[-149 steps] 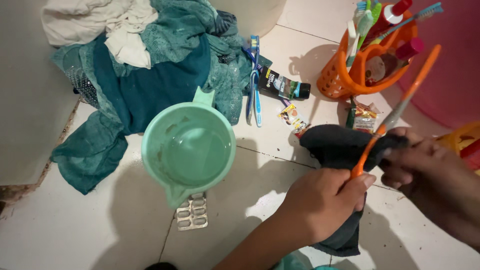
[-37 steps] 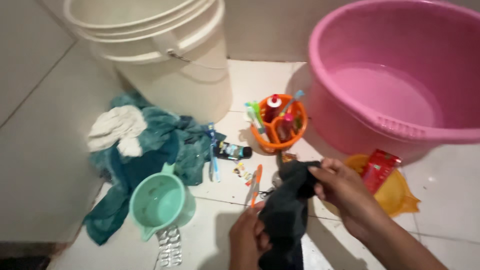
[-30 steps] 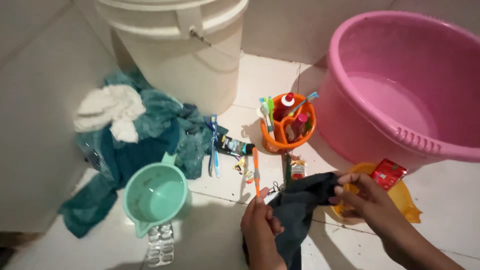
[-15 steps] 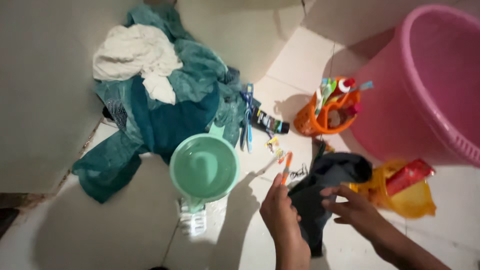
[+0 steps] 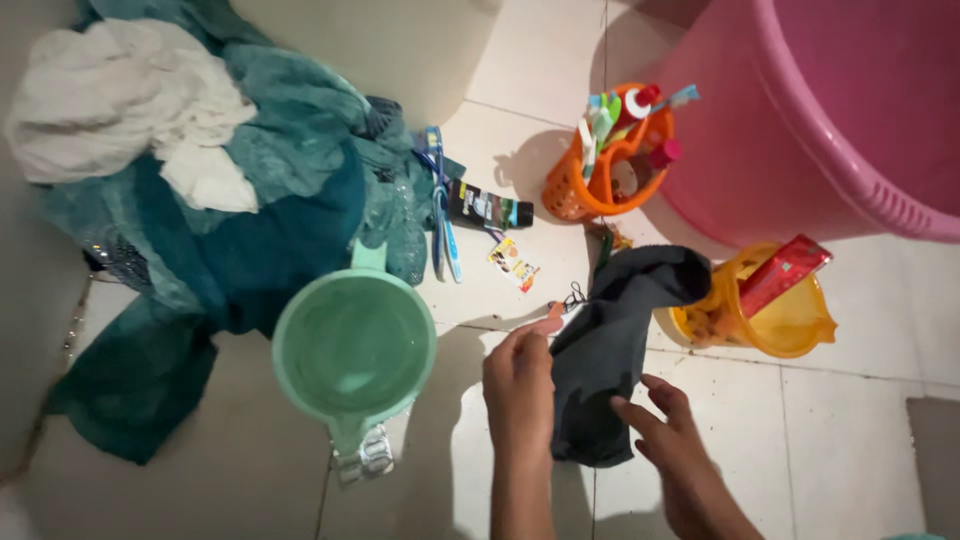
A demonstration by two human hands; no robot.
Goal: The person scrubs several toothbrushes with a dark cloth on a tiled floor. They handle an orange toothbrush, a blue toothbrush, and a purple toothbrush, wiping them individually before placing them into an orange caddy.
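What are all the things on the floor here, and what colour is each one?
dark cloth: 1, dark grey, floor centre, under both hands
green scoop: 1, mint, left of hands
clothes pile: 1, teal and white, upper left
toothbrushes: 2, blue, beside pile
tube: 1, black, beside toothbrushes
orange basket: 1, holds brushes, top centre
pink tub: 1, top right
yellow dish: 1, holds red packet
pill strip: 1, silver, below scoop
left hand: touching cloth
right hand: open, at cloth edge

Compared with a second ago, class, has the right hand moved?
Yes: the right hand drew back toward the person, from the top end of the dark cloth, beside the yellow bowl, to its lower edge.
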